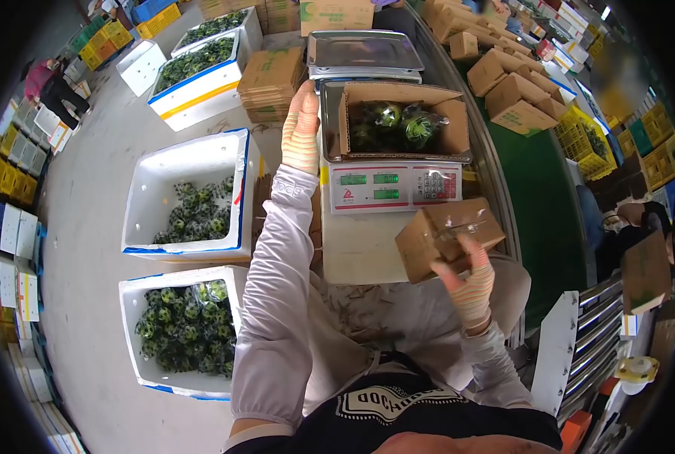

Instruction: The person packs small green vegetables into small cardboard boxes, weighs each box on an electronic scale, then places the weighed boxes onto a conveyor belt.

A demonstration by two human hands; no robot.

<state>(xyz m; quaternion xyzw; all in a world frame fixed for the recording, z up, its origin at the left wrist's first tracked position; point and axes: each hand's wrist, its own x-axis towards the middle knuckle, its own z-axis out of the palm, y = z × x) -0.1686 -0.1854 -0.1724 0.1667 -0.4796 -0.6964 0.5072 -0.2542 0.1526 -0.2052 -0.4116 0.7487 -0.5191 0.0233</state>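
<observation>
The right hand (474, 293) is at the small brown box (424, 246), by its near side. Its thumb and fingers are wide apart, with part of the box between them. This bit is blurry, so I can't tell if they squeeze it. The box sits at a slant by the near right corner of the pale table (356, 257), and something shiny like tape is on it.

The left hand (301, 136) is flat, with its fingers straight and side by side. It is not closed around anything. It is just left of the big open box (458, 129), near a pile of flat cardboard (271, 87). Both hands have stripy gloves.

The open box is on the scale (390, 198). Inside are green round things (421, 127) in clear wrap. The scale has green numbers lit up. More green things are in the white foam box (132, 303) and the other foam box (144, 181) on the left.

The step now looks like handling the small box with one hand, while the open box sits on the scale. I think moving the small box calls for a firm hold on two sides, and care not to bump the scale.
</observation>
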